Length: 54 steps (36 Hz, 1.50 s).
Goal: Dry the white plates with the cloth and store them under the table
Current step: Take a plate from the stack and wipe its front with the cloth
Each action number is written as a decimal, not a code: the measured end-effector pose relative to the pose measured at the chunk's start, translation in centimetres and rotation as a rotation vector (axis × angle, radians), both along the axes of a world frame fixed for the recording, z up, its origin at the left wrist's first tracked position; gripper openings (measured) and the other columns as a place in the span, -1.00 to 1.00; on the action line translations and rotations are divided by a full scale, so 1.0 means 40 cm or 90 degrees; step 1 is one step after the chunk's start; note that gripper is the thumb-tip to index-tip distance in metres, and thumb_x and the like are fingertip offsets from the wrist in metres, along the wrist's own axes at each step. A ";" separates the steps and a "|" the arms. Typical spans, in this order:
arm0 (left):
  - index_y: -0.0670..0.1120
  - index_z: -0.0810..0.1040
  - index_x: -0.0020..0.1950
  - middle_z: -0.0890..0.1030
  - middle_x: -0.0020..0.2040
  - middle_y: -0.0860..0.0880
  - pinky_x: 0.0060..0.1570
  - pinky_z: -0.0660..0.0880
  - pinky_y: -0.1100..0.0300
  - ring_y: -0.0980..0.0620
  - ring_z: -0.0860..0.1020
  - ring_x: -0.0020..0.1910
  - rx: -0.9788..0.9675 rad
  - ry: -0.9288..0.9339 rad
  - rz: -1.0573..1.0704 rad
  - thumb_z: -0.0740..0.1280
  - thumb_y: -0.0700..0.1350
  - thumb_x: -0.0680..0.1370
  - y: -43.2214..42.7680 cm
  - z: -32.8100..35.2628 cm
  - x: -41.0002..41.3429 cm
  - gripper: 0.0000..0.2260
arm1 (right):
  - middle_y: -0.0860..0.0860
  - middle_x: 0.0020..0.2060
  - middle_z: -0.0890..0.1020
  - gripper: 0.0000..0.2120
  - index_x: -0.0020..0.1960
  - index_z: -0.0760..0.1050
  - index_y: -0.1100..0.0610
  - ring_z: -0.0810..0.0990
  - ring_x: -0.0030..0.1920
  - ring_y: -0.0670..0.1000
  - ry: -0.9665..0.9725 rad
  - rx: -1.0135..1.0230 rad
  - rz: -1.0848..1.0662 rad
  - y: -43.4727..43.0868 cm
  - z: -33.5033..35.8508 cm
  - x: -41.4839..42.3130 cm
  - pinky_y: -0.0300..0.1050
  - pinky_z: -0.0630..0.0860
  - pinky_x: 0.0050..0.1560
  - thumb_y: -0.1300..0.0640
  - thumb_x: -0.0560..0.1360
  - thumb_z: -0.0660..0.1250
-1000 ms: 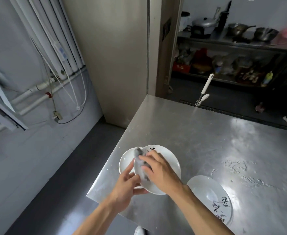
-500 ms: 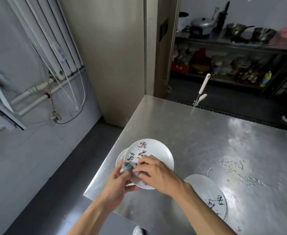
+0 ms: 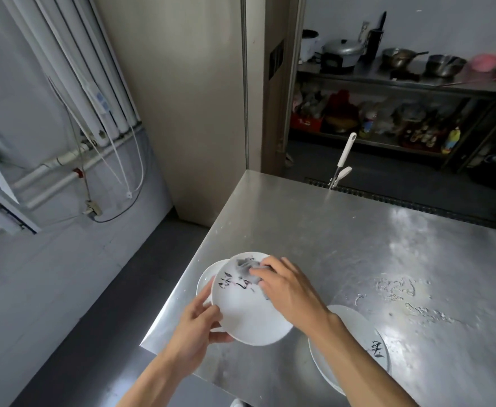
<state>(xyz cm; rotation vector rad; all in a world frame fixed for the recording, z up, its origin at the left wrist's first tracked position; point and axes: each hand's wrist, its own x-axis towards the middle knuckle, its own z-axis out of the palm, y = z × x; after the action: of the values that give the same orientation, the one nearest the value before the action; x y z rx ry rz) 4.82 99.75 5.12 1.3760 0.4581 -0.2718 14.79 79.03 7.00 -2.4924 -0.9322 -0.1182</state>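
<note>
Your left hand [image 3: 195, 333] grips plate [image 3: 246, 312] by rim; your right hand [image 3: 288, 292], fingers curled, presses cloth [image 3: 248, 267] on plate.

Grey floor [image 3: 94, 304], steel table [image 3: 358, 230], white wall pipes [image 3: 65, 160], shelf [image 3: 387, 80] w/ pots [image 3: 342, 49], maybe jars.

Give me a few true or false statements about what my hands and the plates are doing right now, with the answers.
1. The left hand grips the held plate by its rim. True.
2. The right hand presses a grey cloth on that plate. True.
3. The held plate is plain white. False: it bears dark brush markings.
4. Only one plate is in view. False: a second plate lies on the steel table behind it, and a third plate is partly hidden by the right forearm.
</note>
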 end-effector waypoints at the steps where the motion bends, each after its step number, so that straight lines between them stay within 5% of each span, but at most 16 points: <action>1: 0.30 0.56 0.41 0.73 0.07 -0.11 -0.16 0.67 -0.01 -0.10 0.72 -0.09 -0.005 -0.001 0.018 0.15 -0.41 0.60 0.011 -0.001 0.001 -0.34 | -0.02 0.07 0.60 -0.72 0.21 0.64 0.05 0.52 -0.03 0.13 -0.002 0.013 -0.027 -0.017 -0.004 0.003 0.06 0.53 0.07 0.24 0.55 0.32; 7: 0.36 0.52 0.42 0.71 0.16 -0.05 -0.11 0.68 -0.04 -0.10 0.73 -0.02 -0.021 -0.042 0.021 0.25 -0.28 0.44 0.005 0.019 0.003 -0.32 | -0.04 0.00 0.63 -0.78 0.12 0.69 0.06 0.49 -0.10 0.13 -0.003 0.038 -0.041 -0.022 0.009 0.015 0.07 0.55 -0.05 0.23 0.54 0.35; 12: 0.34 0.57 0.37 0.72 0.19 -0.07 -0.13 0.68 -0.04 -0.10 0.72 -0.02 -0.086 -0.068 0.077 0.26 -0.24 0.41 -0.023 0.029 0.015 -0.35 | -0.04 0.11 0.54 -0.74 0.23 0.65 0.08 0.48 0.11 0.01 0.078 0.127 -0.093 -0.007 0.021 0.029 -0.25 0.41 0.23 0.24 0.58 0.35; 18: 0.26 0.49 0.47 0.67 0.31 -0.07 -0.01 0.67 -0.11 -0.23 0.67 0.20 -0.118 -0.058 0.064 0.29 -0.27 0.39 -0.061 0.039 -0.002 -0.30 | -0.06 -0.02 0.54 -0.76 0.08 0.72 0.12 0.57 -0.03 -0.18 0.175 0.262 -0.146 -0.023 0.007 0.014 -0.36 0.43 0.05 0.35 0.49 0.42; 22: 0.10 0.50 0.47 0.65 0.33 -0.11 0.01 0.66 -0.13 -0.18 0.67 0.23 -0.120 -0.024 0.018 0.35 -0.10 0.38 -0.026 0.065 0.014 -0.39 | -0.09 -0.01 0.55 -0.76 0.05 0.73 0.11 0.58 -0.09 -0.17 0.251 0.265 -0.057 -0.055 0.039 0.035 -0.34 0.46 -0.11 0.36 0.49 0.42; 25: 0.13 0.63 0.30 0.69 0.26 -0.18 0.02 0.63 -0.14 -0.22 0.68 0.16 -0.086 0.000 -0.024 0.31 -0.08 0.43 0.006 0.086 0.044 -0.56 | -0.15 -0.01 0.55 -0.76 0.03 0.74 0.05 0.59 -0.01 -0.13 0.271 0.228 0.006 -0.076 0.051 0.038 -0.40 0.43 -0.03 0.31 0.48 0.42; 28: 0.11 0.66 0.28 0.69 0.22 -0.22 -0.11 0.66 -0.10 -0.22 0.70 0.09 -0.069 0.022 -0.092 0.30 -0.17 0.43 0.022 0.082 0.054 -0.55 | -0.18 -0.01 0.57 -0.76 0.08 0.73 0.02 0.57 0.03 -0.11 0.198 0.186 0.037 -0.075 0.061 0.045 -0.34 0.40 0.11 0.26 0.49 0.41; 32: 0.07 0.67 0.29 0.69 0.20 -0.24 -0.16 0.67 -0.09 -0.16 0.70 0.02 -0.091 -0.003 -0.052 0.31 -0.22 0.48 0.028 0.059 0.051 -0.57 | -0.24 0.06 0.61 -0.76 0.11 0.67 -0.15 0.47 0.05 0.03 -0.128 0.023 0.005 -0.068 0.045 0.033 -0.04 0.37 0.15 0.11 0.50 0.45; 36: 0.10 0.71 0.22 0.70 0.18 -0.22 -0.10 0.69 -0.15 -0.11 0.70 -0.03 -0.113 -0.013 0.009 0.18 -0.36 0.62 0.034 0.032 0.050 -0.54 | -0.19 0.13 0.58 -0.66 0.18 0.61 -0.10 0.45 0.00 0.00 -0.078 -0.001 0.115 -0.066 -0.005 -0.014 -0.16 0.48 0.08 0.25 0.51 0.42; 41: 0.09 0.65 0.30 0.71 0.18 -0.22 -0.11 0.69 -0.15 -0.19 0.71 0.04 -0.098 -0.030 -0.024 0.26 -0.29 0.55 0.007 0.031 0.022 -0.57 | -0.11 0.06 0.62 -0.65 0.13 0.67 0.02 0.47 -0.06 0.07 -0.058 0.029 -0.027 -0.071 0.023 0.033 -0.07 0.56 -0.06 0.39 0.48 0.42; 45: 0.00 0.69 0.25 0.72 0.14 -0.24 -0.16 0.69 -0.12 -0.16 0.70 -0.02 -0.113 -0.022 0.064 0.12 -0.42 0.62 0.016 0.023 0.035 -0.52 | -0.15 0.08 0.57 -0.74 0.15 0.64 -0.03 0.43 -0.02 0.00 -0.017 -0.010 0.087 -0.075 0.011 0.002 -0.12 0.55 -0.02 0.26 0.55 0.38; 51: -0.01 0.73 0.16 0.72 0.14 -0.24 -0.16 0.69 -0.08 -0.17 0.73 0.01 -0.101 -0.041 0.090 0.13 -0.40 0.65 -0.007 0.031 0.028 -0.55 | -0.07 0.08 0.62 -0.75 0.17 0.68 0.05 0.44 -0.04 0.08 0.028 0.033 -0.069 -0.058 0.013 0.022 -0.03 0.54 0.06 0.26 0.59 0.33; 54: -0.07 0.74 0.10 0.73 0.10 -0.24 -0.22 0.69 -0.02 -0.13 0.73 -0.05 -0.124 -0.051 0.163 0.13 -0.39 0.65 0.005 0.039 0.045 -0.59 | -0.13 0.04 0.61 -0.77 0.15 0.69 0.01 0.45 -0.03 0.00 0.057 0.080 0.005 -0.026 0.013 -0.038 -0.16 0.53 0.05 0.19 0.56 0.34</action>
<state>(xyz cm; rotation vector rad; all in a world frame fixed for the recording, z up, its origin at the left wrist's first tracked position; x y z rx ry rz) 6.61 99.93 6.68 1.1215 0.5216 -0.0502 13.25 77.99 7.53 -2.3580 -0.8693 -0.0601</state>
